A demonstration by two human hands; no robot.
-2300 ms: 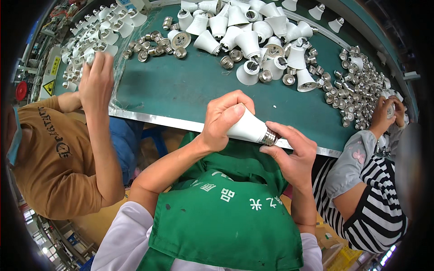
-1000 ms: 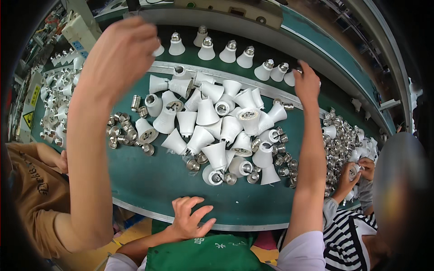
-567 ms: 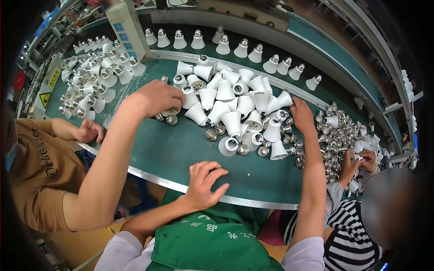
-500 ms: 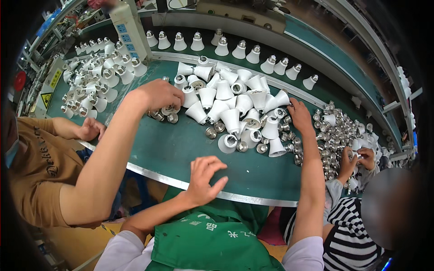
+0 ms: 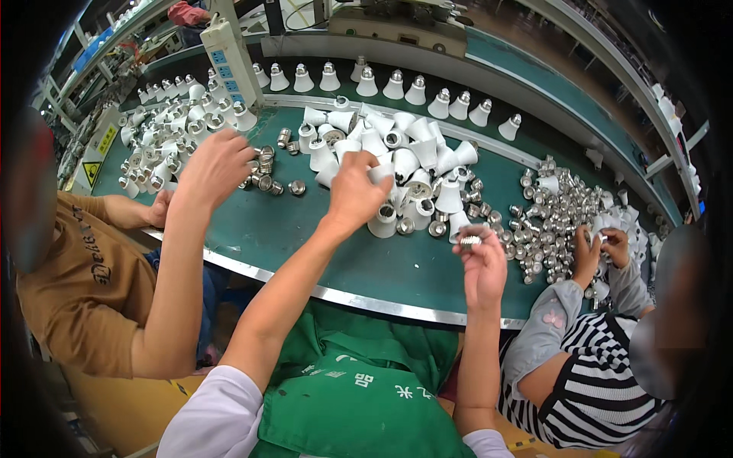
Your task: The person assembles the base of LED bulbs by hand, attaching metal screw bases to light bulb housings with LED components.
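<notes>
Over the pile of white bulb housings [image 5: 405,162], my left hand [image 5: 353,192] is closed with its fingers around one white bulb housing [image 5: 380,172]. Between the thumb and fingers of my right hand [image 5: 482,269], palm turned up, sits a silver metal screw cap [image 5: 470,240]. This hand is raised over the green table near its front edge. Loose screw caps [image 5: 437,228] lie along the near side of the housing pile.
A co-worker's hand [image 5: 217,169] at the left reaches over screw caps [image 5: 266,179]. Another co-worker's hands [image 5: 599,248] work beside a big heap of caps [image 5: 550,217] at the right. Capped bulb bodies [image 5: 393,85] stand in a row behind; a socket post [image 5: 231,65] rises at back left.
My left hand has gone forward from the table edge to the housings and closed on one. My right hand has drawn back from the pile with a screw cap. The left co-worker's hand shifted left.
</notes>
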